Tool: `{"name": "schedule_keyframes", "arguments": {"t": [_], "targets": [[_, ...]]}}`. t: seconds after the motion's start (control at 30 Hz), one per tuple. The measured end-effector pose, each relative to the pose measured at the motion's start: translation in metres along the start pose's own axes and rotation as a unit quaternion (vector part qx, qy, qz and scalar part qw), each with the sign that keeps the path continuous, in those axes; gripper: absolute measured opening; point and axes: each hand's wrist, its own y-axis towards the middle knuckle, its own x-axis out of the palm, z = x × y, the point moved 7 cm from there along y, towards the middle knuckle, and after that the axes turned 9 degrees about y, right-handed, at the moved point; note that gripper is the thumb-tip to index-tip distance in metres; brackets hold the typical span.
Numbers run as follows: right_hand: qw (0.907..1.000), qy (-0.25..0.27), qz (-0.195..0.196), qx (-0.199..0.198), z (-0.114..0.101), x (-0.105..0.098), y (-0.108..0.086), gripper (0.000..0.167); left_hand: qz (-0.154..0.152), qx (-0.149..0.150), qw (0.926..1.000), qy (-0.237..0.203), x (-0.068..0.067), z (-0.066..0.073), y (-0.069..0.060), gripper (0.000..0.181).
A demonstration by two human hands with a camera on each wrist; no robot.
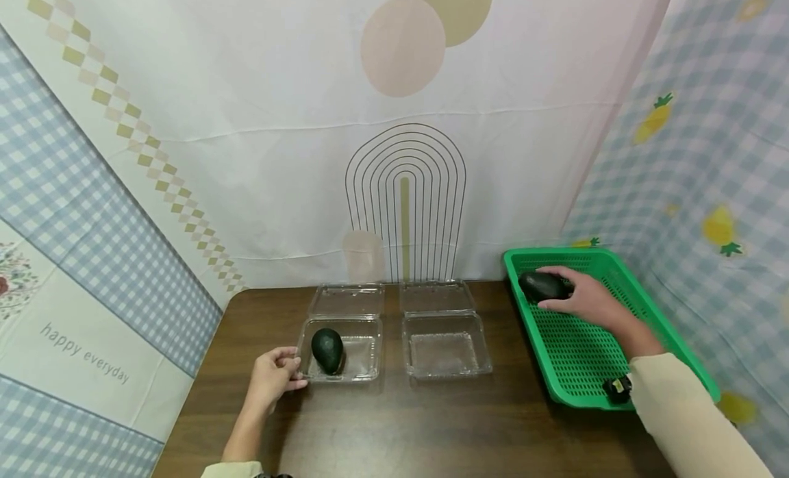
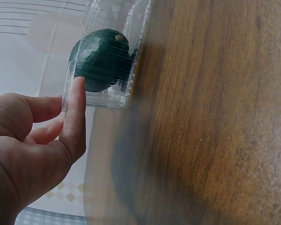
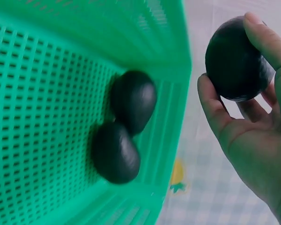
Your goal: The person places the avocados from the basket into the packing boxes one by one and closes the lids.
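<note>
My right hand (image 1: 582, 296) grips a dark avocado (image 1: 542, 285) over the far left part of the green basket (image 1: 542, 355). In the right wrist view that avocado (image 3: 234, 58) sits between thumb and fingers, apart from two avocados (image 3: 133, 101) lying in the basket. My left hand (image 1: 274, 376) pinches the left edge of an open clear plastic clamshell box (image 1: 364, 376). Inside this box lies one dark green avocado (image 1: 327, 350), also visible through the plastic wall in the left wrist view.
To the right of the first box stands a second open clear clamshell box (image 1: 446, 351) with nothing in it. Both lids lean back toward the patterned cloth (image 1: 296, 190) behind the brown wooden table (image 1: 394, 430). Another checked cloth (image 1: 740, 170) hangs beyond the basket.
</note>
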Motion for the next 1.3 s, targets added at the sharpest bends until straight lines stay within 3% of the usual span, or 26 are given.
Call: {"name": "schedule_keyframes", "arguments": {"t": [0.4, 0.9, 1.3], "targets": [[0.9980, 0.024, 0.044, -0.039, -0.046, 0.032, 0.001, 0.077, 0.004, 0.004, 1.0000, 0.000, 0.001, 0.000, 0.000, 0.037], [0.9940, 0.069, 0.056, -0.064, -0.089, 0.079, 0.008, 0.077, 0.003, -0.001, 1.0000, -0.006, 0.001, 0.000, 0.000, 0.036], [0.9891, 0.109, 0.042, -0.090, -0.118, 0.118, 0.023, 0.075, 0.003, -0.006, 1.0000, -0.005, 0.000, 0.000, -0.001, 0.037]]}}
